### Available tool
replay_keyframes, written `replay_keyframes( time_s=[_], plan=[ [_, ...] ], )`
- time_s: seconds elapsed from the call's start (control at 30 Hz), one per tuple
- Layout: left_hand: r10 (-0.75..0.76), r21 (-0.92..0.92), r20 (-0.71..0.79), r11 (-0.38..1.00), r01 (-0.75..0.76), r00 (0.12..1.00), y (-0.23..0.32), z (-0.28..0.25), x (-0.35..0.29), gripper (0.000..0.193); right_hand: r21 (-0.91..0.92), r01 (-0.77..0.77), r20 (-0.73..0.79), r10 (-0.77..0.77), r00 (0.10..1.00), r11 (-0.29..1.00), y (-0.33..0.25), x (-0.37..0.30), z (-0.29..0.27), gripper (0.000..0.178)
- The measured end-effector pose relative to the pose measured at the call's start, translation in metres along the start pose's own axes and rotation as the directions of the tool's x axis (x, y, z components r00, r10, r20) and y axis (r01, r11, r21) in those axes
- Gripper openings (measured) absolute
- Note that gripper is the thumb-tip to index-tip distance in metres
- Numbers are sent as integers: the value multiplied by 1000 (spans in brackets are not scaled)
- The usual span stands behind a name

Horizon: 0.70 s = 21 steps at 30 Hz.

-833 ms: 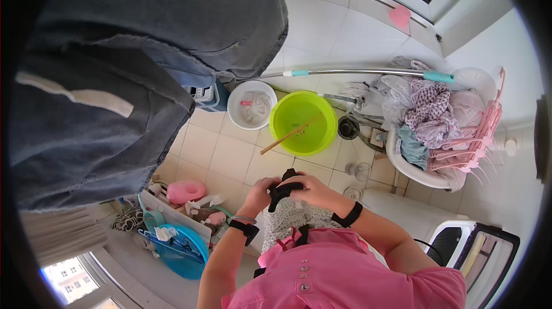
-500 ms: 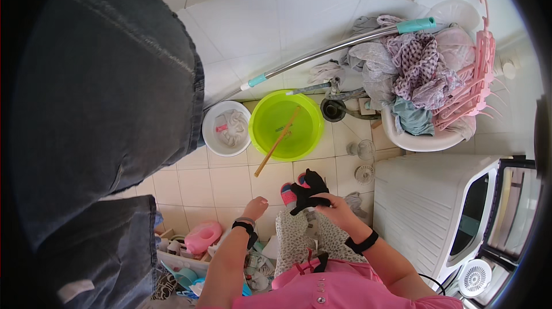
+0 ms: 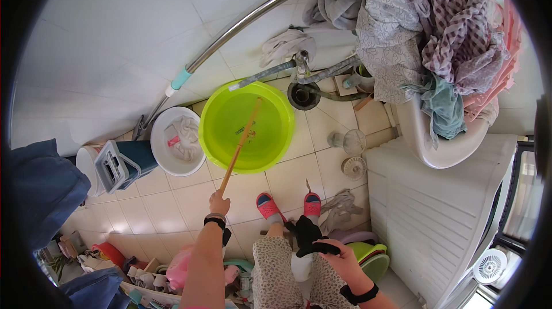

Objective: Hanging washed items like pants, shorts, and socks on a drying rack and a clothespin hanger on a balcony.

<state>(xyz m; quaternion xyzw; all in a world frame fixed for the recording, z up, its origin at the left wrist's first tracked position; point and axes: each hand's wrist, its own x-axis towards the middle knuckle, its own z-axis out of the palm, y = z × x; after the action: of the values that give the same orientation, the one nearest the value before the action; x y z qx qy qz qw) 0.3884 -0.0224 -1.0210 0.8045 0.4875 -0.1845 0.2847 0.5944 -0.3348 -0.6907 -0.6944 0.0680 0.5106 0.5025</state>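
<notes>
My left hand (image 3: 219,202) is closed round the near end of a wooden stick (image 3: 238,151). The stick's other end slants into a lime-green basin (image 3: 283,119) on the tiled floor, which seems to hold water. Over my lap, my right hand (image 3: 340,258) grips a black cloth item (image 3: 305,231), bunched up and hanging between my knees; its exact kind I cannot make out. Left of the green basin is a white basin (image 3: 158,151) with a pale cloth (image 3: 188,133) inside.
A white washbasin (image 3: 414,130) heaped with clothes (image 3: 391,27) and pink hangers (image 3: 509,58) stands at the right, above a white appliance (image 3: 422,194). A metal pole (image 3: 241,21) leans along the wall. Dark trousers (image 3: 43,188) hang at the left, near a blue-grey bucket (image 3: 135,162).
My left hand has reached forward and taken hold of the stick. The view has shifted, so the hanging trousers cover far less of it. The black cloth stays in my right hand.
</notes>
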Motion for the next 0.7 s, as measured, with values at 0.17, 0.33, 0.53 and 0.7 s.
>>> replay_keyframes(
  time_s=[0.17, 0.33, 0.53, 0.7],
  plan=[
    [-194, 9, 166, 981, 195, 967, 0, 28, 27, 54, -47, -3, 45, 5, 999, 999, 25, 11, -17, 34],
    [-186, -365, 319, 881, 302, 929, 56, 33, 9, 42, -60, 14, 35, -12, 999, 998, 30, 12, -30, 34],
    [-182, -564, 299, 758, 328, 937, 124, -11, -74, 29, -71, 88, 68, -83, 994, 994, -5, -15, -41, 35],
    [-156, -432, 121, 881, 193, 980, 126, -63, -153, 33, -56, 231, 105, -224, 969, 971, -42, -44, -51, 33]
  ],
)
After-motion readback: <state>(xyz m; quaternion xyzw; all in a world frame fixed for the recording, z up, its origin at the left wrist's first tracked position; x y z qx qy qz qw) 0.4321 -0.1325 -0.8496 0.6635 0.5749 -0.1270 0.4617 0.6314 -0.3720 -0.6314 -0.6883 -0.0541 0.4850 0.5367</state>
